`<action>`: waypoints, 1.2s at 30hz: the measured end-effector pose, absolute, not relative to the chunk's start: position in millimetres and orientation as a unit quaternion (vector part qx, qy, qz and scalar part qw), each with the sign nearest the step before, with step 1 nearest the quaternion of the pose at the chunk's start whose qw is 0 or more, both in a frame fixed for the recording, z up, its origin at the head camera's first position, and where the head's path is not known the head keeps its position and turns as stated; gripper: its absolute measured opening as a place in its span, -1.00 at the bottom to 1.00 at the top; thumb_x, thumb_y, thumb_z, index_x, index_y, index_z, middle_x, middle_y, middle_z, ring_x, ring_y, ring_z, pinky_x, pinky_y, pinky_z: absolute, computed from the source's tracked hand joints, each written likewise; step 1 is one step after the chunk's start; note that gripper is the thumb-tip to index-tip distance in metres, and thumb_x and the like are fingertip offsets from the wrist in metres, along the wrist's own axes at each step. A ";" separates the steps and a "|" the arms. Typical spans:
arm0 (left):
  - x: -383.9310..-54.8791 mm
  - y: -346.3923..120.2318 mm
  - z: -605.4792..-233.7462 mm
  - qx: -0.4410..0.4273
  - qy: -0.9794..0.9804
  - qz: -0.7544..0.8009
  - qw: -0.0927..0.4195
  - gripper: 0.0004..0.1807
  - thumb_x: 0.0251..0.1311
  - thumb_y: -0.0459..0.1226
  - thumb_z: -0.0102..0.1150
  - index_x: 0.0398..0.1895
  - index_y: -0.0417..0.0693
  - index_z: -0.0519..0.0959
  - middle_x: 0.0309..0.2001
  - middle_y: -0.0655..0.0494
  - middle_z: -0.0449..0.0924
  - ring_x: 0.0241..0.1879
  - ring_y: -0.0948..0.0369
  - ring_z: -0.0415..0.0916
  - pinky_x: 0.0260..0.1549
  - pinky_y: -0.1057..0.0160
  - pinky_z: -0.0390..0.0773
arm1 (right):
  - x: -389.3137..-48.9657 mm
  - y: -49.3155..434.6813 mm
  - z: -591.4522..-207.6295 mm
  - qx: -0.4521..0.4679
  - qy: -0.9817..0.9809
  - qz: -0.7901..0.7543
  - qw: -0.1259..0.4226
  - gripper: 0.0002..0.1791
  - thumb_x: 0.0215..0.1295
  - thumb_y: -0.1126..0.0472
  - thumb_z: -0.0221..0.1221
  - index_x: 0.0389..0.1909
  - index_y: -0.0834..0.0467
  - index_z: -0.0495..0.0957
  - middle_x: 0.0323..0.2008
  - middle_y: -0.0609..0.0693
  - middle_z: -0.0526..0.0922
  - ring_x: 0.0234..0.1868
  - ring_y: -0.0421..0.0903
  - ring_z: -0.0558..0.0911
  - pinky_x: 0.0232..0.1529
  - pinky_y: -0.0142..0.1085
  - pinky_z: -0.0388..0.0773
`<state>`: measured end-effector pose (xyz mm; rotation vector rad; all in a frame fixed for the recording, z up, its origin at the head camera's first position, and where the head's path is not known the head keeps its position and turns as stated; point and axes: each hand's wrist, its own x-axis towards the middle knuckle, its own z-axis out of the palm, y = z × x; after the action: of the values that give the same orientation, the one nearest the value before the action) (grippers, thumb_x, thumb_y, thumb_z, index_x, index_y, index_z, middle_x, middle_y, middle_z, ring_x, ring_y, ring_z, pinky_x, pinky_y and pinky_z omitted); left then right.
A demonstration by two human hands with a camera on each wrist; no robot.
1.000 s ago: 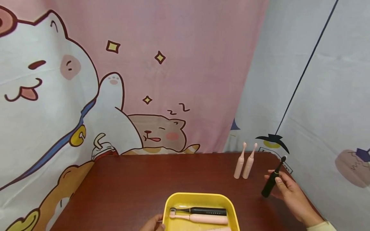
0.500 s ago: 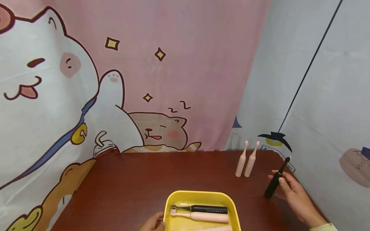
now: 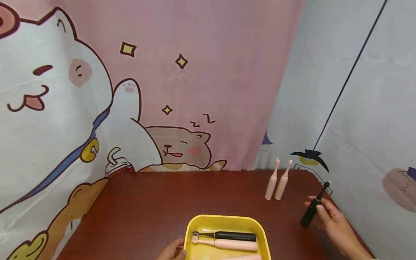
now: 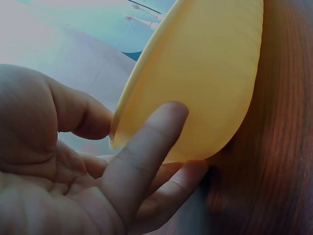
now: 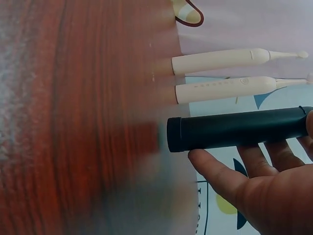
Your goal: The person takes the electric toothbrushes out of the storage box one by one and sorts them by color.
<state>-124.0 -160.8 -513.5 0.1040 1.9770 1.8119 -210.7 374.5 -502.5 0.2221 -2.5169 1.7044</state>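
Note:
My right hand (image 3: 333, 220) holds a black electric toothbrush (image 3: 312, 209) by its handle, brush head up and leaning right, its base close over the table. In the right wrist view the black toothbrush (image 5: 234, 129) lies across the fingers, with one fingertip near its base. Two pink electric toothbrushes (image 3: 271, 184) stand upright, just left of it and farther back. At the front, my left hand (image 3: 172, 251) grips the left side of a yellow tray (image 3: 224, 218). The left wrist view shows the thumb at the rim of the tray (image 4: 210, 88) and fingers against its outer wall.
In the tray lie a black electric toothbrush (image 3: 235, 236), a pink one (image 3: 235, 245) and another pink thing (image 3: 243, 257) cut off by the frame. The dark red wooden table (image 3: 146, 206) ends at a cartoon-printed curtain (image 3: 227, 90) behind and on both sides.
My right hand has shifted slightly right and towards me with the black toothbrush, lowering it a little. The left hand stays at the tray.

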 end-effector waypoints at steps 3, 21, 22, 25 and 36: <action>-123.7 -160.7 -514.0 0.036 0.712 0.662 0.232 -0.50 0.40 -0.36 -0.10 0.20 -0.69 0.17 -0.17 -0.11 0.63 -0.22 0.12 0.62 -0.22 0.16 0.65 | -209.4 371.6 -504.5 0.060 -0.829 0.554 0.043 -0.45 0.59 -0.04 -0.21 0.45 0.15 0.19 0.06 -0.45 0.55 0.06 -0.63 0.46 -0.15 0.07 0.66; -123.4 -162.2 -514.7 0.042 0.703 0.669 0.238 -0.48 0.39 -0.34 -0.08 0.23 -0.64 0.18 -0.19 -0.12 0.63 -0.25 0.11 0.63 -0.26 0.20 0.65 | -207.5 369.6 -505.8 0.060 -0.839 0.539 0.041 -0.44 0.60 -0.07 -0.27 0.43 0.18 0.13 0.16 -0.20 0.52 0.08 -0.65 0.42 -0.09 0.17 0.62; -123.5 -162.4 -514.9 0.041 0.703 0.669 0.239 -0.48 0.39 -0.34 -0.08 0.23 -0.65 0.18 -0.19 -0.11 0.63 -0.24 0.11 0.63 -0.25 0.19 0.65 | -207.5 369.1 -505.5 0.056 -0.841 0.536 0.038 -0.43 0.60 -0.08 -0.28 0.42 0.18 0.12 0.19 -0.09 0.52 0.07 -0.67 0.41 -0.08 0.21 0.59; -123.7 -162.5 -515.7 0.036 0.703 0.668 0.243 -0.46 0.38 -0.34 -0.08 0.23 -0.66 0.16 -0.17 -0.10 0.62 -0.22 0.12 0.62 -0.22 0.18 0.65 | -207.2 367.2 -505.1 0.051 -0.845 0.531 0.028 -0.42 0.60 -0.09 -0.30 0.42 0.19 0.10 0.27 0.19 0.45 0.07 -0.68 0.38 -0.03 0.32 0.52; -122.2 -162.4 -514.5 0.044 0.698 0.674 0.237 -0.47 0.40 -0.34 -0.09 0.24 -0.66 0.16 -0.18 -0.12 0.62 -0.24 0.11 0.63 -0.25 0.20 0.66 | -208.1 365.2 -504.2 0.066 -0.852 0.518 0.021 -0.42 0.61 -0.08 -0.31 0.43 0.20 0.07 0.30 0.28 0.38 0.12 -0.65 0.40 0.03 0.16 0.56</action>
<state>-122.2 -162.4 -514.5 0.1205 1.9138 1.8477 -208.1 365.2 -504.2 0.2042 -2.6423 1.6074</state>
